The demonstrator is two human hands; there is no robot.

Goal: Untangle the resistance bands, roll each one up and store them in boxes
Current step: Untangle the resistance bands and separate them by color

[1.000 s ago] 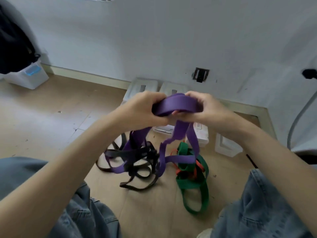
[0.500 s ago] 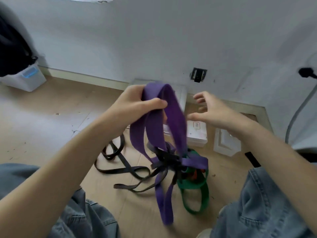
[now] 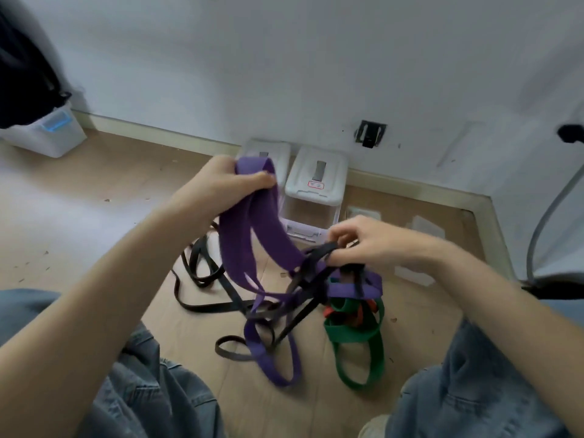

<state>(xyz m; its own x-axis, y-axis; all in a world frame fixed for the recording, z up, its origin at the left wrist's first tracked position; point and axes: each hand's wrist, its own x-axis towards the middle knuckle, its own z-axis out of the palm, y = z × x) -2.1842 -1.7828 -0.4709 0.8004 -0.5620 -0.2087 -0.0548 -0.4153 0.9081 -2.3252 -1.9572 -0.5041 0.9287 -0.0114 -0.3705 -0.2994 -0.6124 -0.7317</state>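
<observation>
My left hand (image 3: 221,181) grips the top loop of a wide purple band (image 3: 249,235) and holds it up above the floor. The purple band hangs down into a knot with a thin black band (image 3: 205,273) that trails left across the floor. My right hand (image 3: 363,241) pinches a black strand at the knot. A green band (image 3: 357,346) and an orange band (image 3: 331,311) lie tangled under the knot on the right. Two clear boxes with white lids (image 3: 316,172) stand against the wall behind.
A white bin with a blue label (image 3: 47,131) and a dark bag stand at the far left. Loose box lids (image 3: 426,226) lie on the floor to the right. A grey hose (image 3: 550,216) curves down the right wall. My jeans-clad knees frame the bottom.
My right hand let go of the purple band, moved down and took hold of the black strand at the knot. My left hand kept the purple loop lifted.
</observation>
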